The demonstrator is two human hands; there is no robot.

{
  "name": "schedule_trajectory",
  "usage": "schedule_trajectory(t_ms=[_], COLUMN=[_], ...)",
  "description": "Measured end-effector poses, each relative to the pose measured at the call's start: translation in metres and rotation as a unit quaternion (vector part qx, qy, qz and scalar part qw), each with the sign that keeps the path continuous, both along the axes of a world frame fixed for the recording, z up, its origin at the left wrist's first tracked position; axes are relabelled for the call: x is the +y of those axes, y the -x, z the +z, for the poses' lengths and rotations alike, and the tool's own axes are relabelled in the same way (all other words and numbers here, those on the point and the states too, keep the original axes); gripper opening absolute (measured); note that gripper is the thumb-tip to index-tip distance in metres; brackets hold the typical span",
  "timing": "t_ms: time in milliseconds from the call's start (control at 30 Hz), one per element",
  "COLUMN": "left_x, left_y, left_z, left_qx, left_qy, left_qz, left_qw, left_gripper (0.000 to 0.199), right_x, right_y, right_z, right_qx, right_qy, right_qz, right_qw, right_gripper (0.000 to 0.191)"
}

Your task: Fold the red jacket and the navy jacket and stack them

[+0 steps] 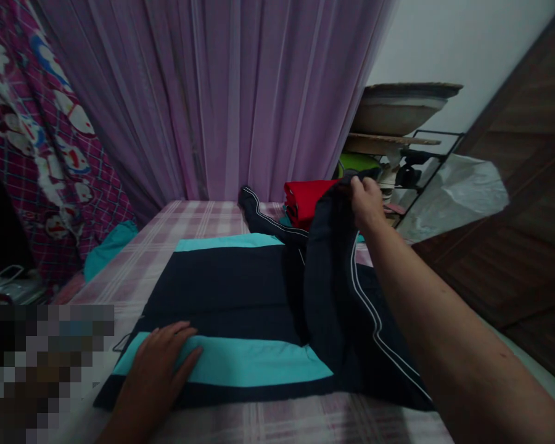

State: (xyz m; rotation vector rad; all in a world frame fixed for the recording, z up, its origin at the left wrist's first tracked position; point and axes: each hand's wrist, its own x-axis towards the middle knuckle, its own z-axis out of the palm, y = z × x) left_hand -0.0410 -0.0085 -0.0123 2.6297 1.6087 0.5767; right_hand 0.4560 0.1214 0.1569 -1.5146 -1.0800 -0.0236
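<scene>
A dark navy jacket (222, 277) with turquoise bands and white-piped sleeves lies spread across the table. My left hand (160, 364) rests flat on its near turquoise band, fingers stretched out. At the right, my right hand (367, 197) pinches the end of one sleeve (333, 277) and holds it raised above the jacket. The other sleeve (271, 222) stretches away toward the curtain. A thin cord loop (120, 343) sticks out from the jacket's left edge. The jacket's upper part is partly hidden behind the lifted sleeve and my right forearm.
The table has a pink-and-white checked cover (166, 223). Folded red cloth (308, 196) sits at the back right. A purple curtain (240, 105) hangs behind. To the right stand a rack (437, 176) with basins (402, 111) and a clear plastic bag (467, 191). Turquoise cloth (108, 250) lies left.
</scene>
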Motion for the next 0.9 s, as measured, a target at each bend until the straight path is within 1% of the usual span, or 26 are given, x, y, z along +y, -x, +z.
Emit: schedule_trajectory(t_ms=[33, 67, 100, 133, 200, 267, 300, 367, 433, 467, 533, 567, 633, 700, 767, 800, 833, 900], left_x=[0.0, -0.001, -0.002, -0.003, -0.005, -0.006, -0.006, -0.006, -0.004, -0.004, -0.003, -0.003, -0.003, -0.004, -0.003, -0.004, -0.004, -0.004], left_y=[0.001, 0.001, 0.002, 0.002, 0.002, 0.002, 0.001, -0.001, -0.003, -0.003, -0.005, -0.005, -0.006, -0.008, -0.009, -0.01, -0.01, -0.011], left_z=[0.0, 0.001, 0.002, 0.003, 0.006, 0.01, 0.011, 0.015, 0.017, 0.018, 0.018, 0.018, 0.018, 0.019, 0.019, 0.019, 0.018, 0.018], left_qx=[-0.003, -0.005, -0.005, -0.005, -0.008, -0.009, -0.007, 0.001, 0.008, 0.01, 0.011, 0.011, 0.01, 0.013, 0.019, 0.023, 0.027, 0.036], left_qy=[-0.002, -0.001, 0.001, 0.004, 0.008, 0.012, 0.015, 0.026, 0.031, 0.03, 0.019, 0.013, 0.008, 0.017, 0.025, 0.024, 0.021, 0.014], left_qz=[0.005, 0.009, 0.012, 0.016, 0.022, 0.026, 0.028, 0.03, 0.03, 0.029, 0.029, 0.03, 0.032, 0.033, 0.039, 0.042, 0.045, 0.046], left_qw=[1.0, 1.0, 1.0, 1.0, 1.0, 1.0, 0.999, 0.999, 0.999, 0.999, 0.999, 0.999, 0.999, 0.999, 0.999, 0.999, 0.998, 0.998], left_gripper=[0.042, 0.041, 0.04, 0.039, 0.038, 0.038, 0.038, 0.04, 0.042, 0.042, 0.042, 0.042, 0.042, 0.043, 0.046, 0.048, 0.05, 0.052], right_x=[0.007, 0.013, 0.017, 0.019, 0.016, 0.001, -0.012, -0.05, -0.101, -0.129, -0.184, -0.208, -0.245, -0.262, -0.265, -0.263, -0.261, -0.259], right_y=[0.006, 0.013, 0.021, 0.029, 0.041, 0.046, 0.045, 0.042, 0.041, 0.044, 0.053, 0.059, 0.069, 0.075, 0.075, 0.073, 0.07, 0.063], right_z=[0.0, -0.002, -0.007, -0.014, -0.029, -0.042, -0.046, -0.053, -0.063, -0.071, -0.094, -0.107, -0.135, -0.157, -0.167, -0.168, -0.167, -0.16], right_qx=[-0.008, -0.013, -0.014, -0.012, -0.011, -0.022, -0.034, -0.065, -0.096, -0.115, -0.155, -0.188, -0.269, -0.319, -0.343, -0.345, -0.341, -0.311], right_qy=[-0.008, 0.003, 0.034, 0.075, 0.159, 0.213, 0.221, 0.223, 0.23, 0.233, 0.257, 0.273, 0.313, 0.345, 0.352, 0.341, 0.32, 0.27], right_qz=[0.005, 0.013, 0.03, 0.061, 0.124, 0.154, 0.153, 0.141, 0.128, 0.115, 0.087, 0.085, 0.094, 0.071, 0.055, 0.053, 0.051, 0.023], right_qw=[1.0, 1.0, 0.999, 0.995, 0.979, 0.965, 0.963, 0.962, 0.96, 0.959, 0.95, 0.94, 0.906, 0.88, 0.869, 0.873, 0.882, 0.911], right_gripper=[0.034, 0.033, 0.032, 0.029, 0.031, 0.04, 0.042, 0.041, 0.041, 0.042, 0.046, 0.049, 0.055, 0.054, 0.052, 0.051, 0.051, 0.051])
